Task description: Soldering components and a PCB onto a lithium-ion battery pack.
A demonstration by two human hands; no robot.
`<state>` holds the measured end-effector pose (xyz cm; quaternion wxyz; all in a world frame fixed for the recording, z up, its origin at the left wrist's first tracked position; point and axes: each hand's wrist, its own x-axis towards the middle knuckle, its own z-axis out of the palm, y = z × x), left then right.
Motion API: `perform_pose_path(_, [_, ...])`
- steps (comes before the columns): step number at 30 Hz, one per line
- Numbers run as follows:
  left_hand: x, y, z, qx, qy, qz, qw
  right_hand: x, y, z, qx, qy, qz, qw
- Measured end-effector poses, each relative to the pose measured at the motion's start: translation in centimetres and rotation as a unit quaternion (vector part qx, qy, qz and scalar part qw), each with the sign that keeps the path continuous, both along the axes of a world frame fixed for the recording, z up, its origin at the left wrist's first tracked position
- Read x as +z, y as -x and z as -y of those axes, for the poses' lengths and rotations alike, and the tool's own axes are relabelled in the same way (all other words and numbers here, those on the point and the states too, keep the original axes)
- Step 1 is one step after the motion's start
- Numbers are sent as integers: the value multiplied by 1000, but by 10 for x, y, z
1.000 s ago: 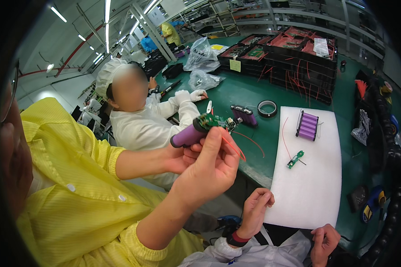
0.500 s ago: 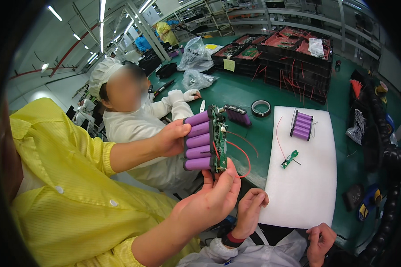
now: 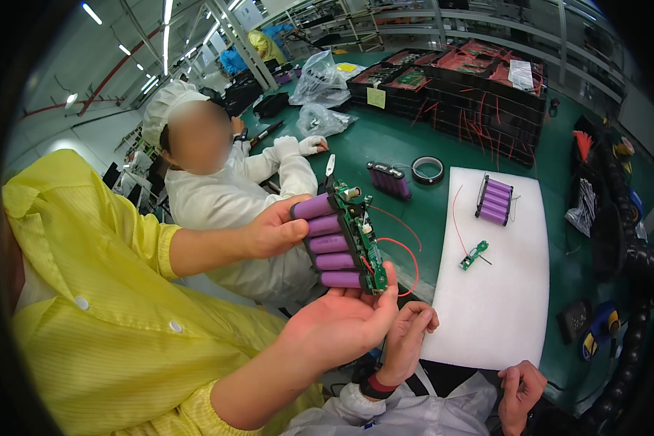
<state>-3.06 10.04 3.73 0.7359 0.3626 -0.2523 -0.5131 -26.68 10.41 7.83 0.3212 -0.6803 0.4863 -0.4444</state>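
Observation:
My left hand (image 3: 412, 330), with a dark red and black band at its wrist, rests at the near left edge of a white foam sheet (image 3: 490, 312). Its fingers are curled, with nothing seen in them. At the sheet's near right corner, my right hand (image 3: 522, 391) is loosely fisted and also looks bare. Above and left of my left hand, a co-worker in yellow holds a purple battery pack (image 3: 332, 243) in both hands. A green circuit board and red wire are attached to its side. On the sheet lie another purple battery pack (image 3: 495, 200) and a small green circuit board (image 3: 474, 256) with thin wires.
A third battery pack (image 3: 389, 180) and a roll of black tape (image 3: 427, 170) lie on the green table (image 3: 385, 142). Stacked black crates (image 3: 479, 105) with boards and red wires stand behind. A white-clad co-worker (image 3: 229, 211) sits left. Tools and wire bundles line the right side.
The yellow-sleeved co-worker has tilted the held battery pack and lowered it slightly, and the lower hand has turned more palm-up beneath it. My two hands have stayed in place.

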Motion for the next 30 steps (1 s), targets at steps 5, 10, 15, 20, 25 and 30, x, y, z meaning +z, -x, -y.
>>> perform_pose_path(5, [10,-5,-8,20,9,13,1000,8,-7,3,15,28,6,999])
perform_pose_path(10, [-1,-1,4,4,9,11,1000,5,9,10,-11,17,-27,999])
perform_pose_path(15, [6,-2,-2,6,11,-3,1000,17,15,12,-30,-12,37,999])
perform_pose_path(20, [-75,-39,9,-29,-158,-301,940,35,11,14,-26,-21,74,997])
perform_pose_path(25, [-10,-8,2,-21,41,20,999,60,-14,21,-3,22,42,999])
perform_pose_path(30, [-2,-16,-5,32,35,53,997,93,-43,20,85,95,-65,990])
